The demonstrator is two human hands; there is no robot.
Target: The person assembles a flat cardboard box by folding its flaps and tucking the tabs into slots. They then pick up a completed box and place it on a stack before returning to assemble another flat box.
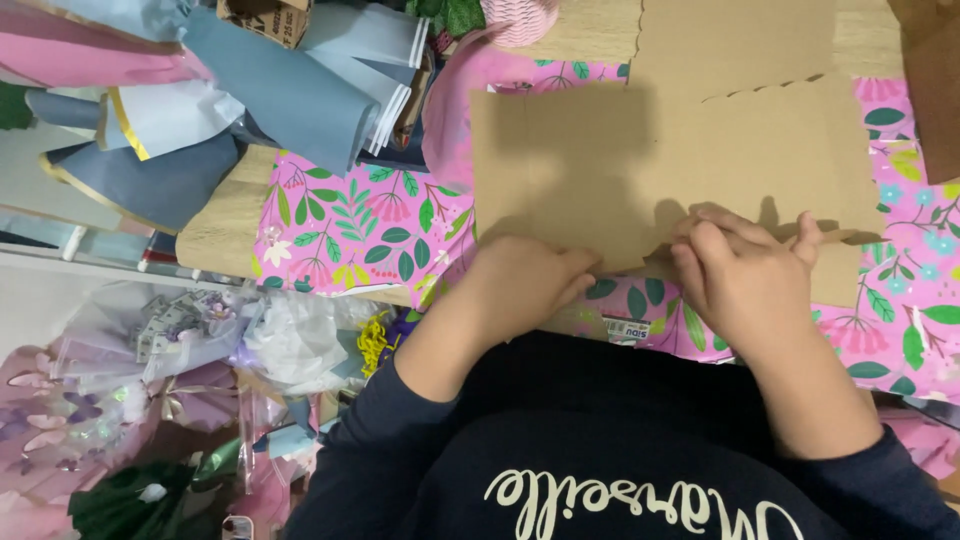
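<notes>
Both my hands at the near edge of brown cardboard sheet [640, 170], left hand [525, 285] curled pressing it, right hand [745, 280] pinching the edge, floral wrapping paper [350, 225] beneath on the surface [215, 235], rolled papers [270, 90] crowding far left

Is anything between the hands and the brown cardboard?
No. Both the left hand and the right hand already touch the near edge of the brown cardboard, which lies on the pink floral paper. Nothing visible sits between them.

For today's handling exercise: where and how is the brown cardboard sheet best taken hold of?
Probably by the near edge of the cardboard, pinched from the person's side. It lies flat on the floral paper, and the left hand and right hand already meet that edge.
</notes>
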